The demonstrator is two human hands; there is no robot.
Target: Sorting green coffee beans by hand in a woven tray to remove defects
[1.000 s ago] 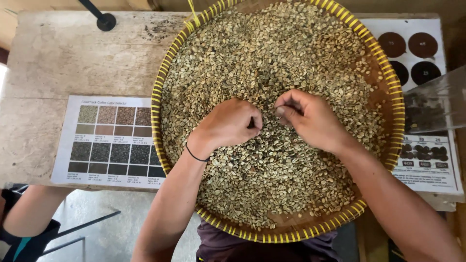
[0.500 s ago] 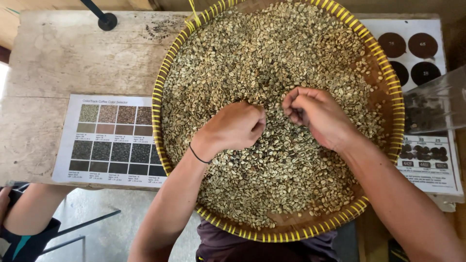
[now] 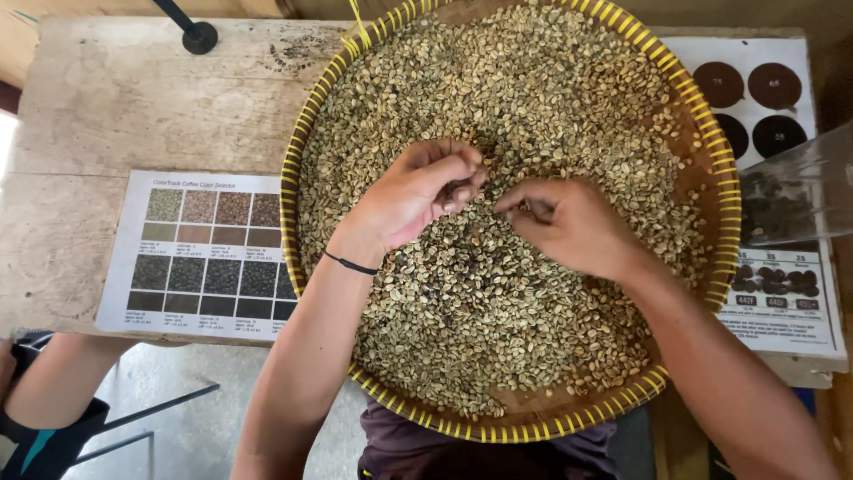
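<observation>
A wide round woven tray (image 3: 730, 213) with a yellow-wrapped rim fills the middle of the view, covered in pale green coffee beans (image 3: 498, 89). My left hand (image 3: 409, 191), with a black band on the wrist, rests on the beans near the tray's centre; its fingers curl around a few dark beans. My right hand (image 3: 569, 222) lies just to the right, fingertips pinched down into the beans. The two hands nearly touch.
The tray sits on a worn wooden table (image 3: 133, 98). A printed colour chart of bean shades (image 3: 209, 253) lies at left, another chart with dark discs (image 3: 755, 89) at right. A clear container (image 3: 795, 191) stands at right. Another person's arm (image 3: 53, 382) shows lower left.
My left hand has moved up and away from me and turned, showing dark beans in its fingers. My right hand has dropped slightly, fingertips back into the beans.
</observation>
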